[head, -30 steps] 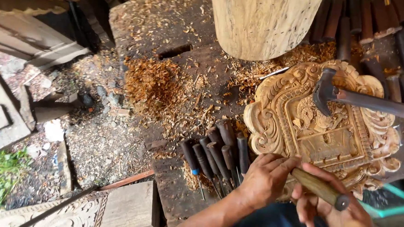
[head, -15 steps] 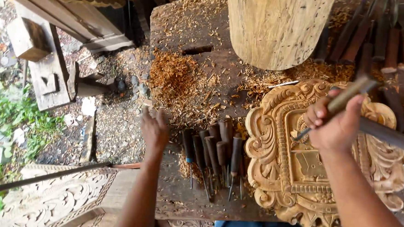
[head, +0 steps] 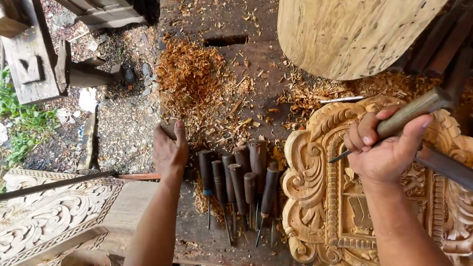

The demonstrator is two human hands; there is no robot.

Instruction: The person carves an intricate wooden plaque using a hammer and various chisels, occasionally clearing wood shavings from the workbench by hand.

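The right hand [head: 384, 151] is closed around the wooden handle of a chisel [head: 404, 117], and the metal tip of the chisel points down at the carved wooden panel [head: 319, 207], which lies on the counter [head: 222, 94]. The left hand [head: 170, 150] is flat and open, with its fingers together, and rests on the counter just beside a row of chisels [head: 239, 182] with dark handles. Orange wood shavings [head: 191, 76] lie behind this hand. A big pale log [head: 349, 31] stands above the panel.
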